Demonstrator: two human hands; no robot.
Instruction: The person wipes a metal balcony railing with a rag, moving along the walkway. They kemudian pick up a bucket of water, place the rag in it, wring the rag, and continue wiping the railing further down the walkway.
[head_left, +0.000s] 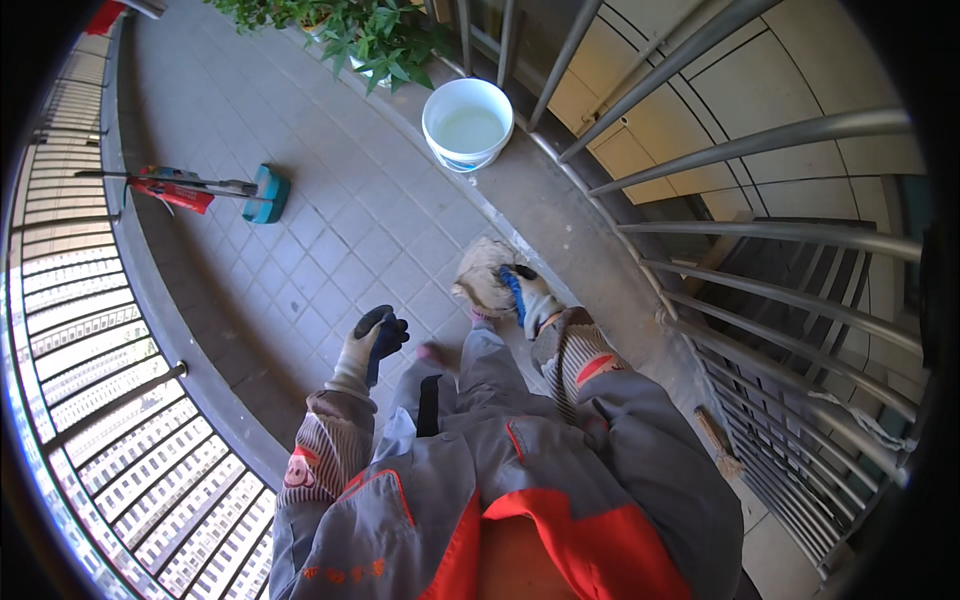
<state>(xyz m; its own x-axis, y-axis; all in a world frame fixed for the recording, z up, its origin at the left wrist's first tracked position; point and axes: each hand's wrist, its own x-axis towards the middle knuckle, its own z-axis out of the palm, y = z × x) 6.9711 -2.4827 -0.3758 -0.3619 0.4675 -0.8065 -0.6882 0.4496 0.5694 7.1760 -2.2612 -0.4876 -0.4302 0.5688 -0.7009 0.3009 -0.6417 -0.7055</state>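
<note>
My right hand (527, 295), in a white glove with blue and dark coating, grips a crumpled beige cloth (486, 276) that hangs above the tiled floor. My left hand (379, 335), in a similar glove, is held in front of my body with its fingers curled; nothing shows in it. Striped sleeve covers are on both forearms. Ahead of my right hand, a white plastic bucket (468, 126) with cloudy liquid inside stands on the ledge beside the metal railing.
Metal railings (757, 232) rise along the right, others (112, 330) along the left. A teal dustpan (267, 195) with a long handle and a red bag (176, 193) lie near the left curb (150, 300). Potted green plants (367, 41) stand at the top. A brush (718, 444) lies at right.
</note>
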